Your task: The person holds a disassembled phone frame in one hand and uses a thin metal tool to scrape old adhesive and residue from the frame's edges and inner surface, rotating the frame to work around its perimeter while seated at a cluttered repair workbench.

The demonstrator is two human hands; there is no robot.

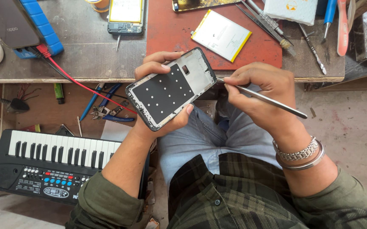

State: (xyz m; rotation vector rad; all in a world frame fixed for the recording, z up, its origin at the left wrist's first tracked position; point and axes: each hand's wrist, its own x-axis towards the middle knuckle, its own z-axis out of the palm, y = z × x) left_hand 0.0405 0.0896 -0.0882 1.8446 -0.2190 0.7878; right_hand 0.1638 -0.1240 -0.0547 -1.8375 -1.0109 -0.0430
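Over the cluttered grey counter (86, 51), the left hand (158, 123) grips a black phone frame (170, 89); the right hand (260, 91), pinching thin metal tweezers (264, 98), might slip and gouge its edge.

My left hand (160, 99) holds the phone frame (171, 88) tilted above my lap, just before the edge of the workbench (86, 55). My right hand (262, 91) is to its right, holding tweezers (262, 97) whose tip touches the frame's right edge. On the bench behind the frame lies a mat (170, 29), with a battery (221, 35) on it. Left of the mat lies another phone (126, 16). Below the bench, to my left, sits a keyboard (54, 165), with pliers (109, 111) behind it.
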